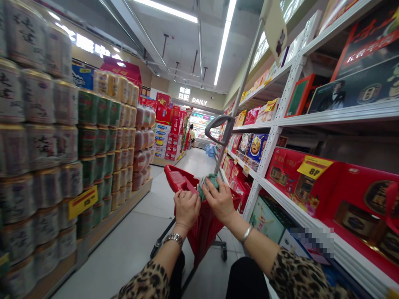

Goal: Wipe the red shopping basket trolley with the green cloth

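Note:
A red plastic shopping cart (204, 226) stands right in front of me, on a grey frame with small dark wheels. My left hand (186, 207) curls its fingers over the near left rim of the cart. On the near right rim, my right hand (218, 199) holds a crumpled green cloth (204, 189), its fingers bent over the top. Both hands are close together, the cloth just right of the left fingers. From the cart's right side rises a grey pole (239, 89) with a looped grey handle (222, 128). Most of the cart's inside is hidden by the hands.
Stacked drink cans (40, 145) line the left side of the aisle. White shelves (269, 149) with boxed goods run close along the right. Pale floor tiles (141, 216) stretch ahead to red carton stacks (171, 128) and a lit display fridge (202, 124), with a person far off.

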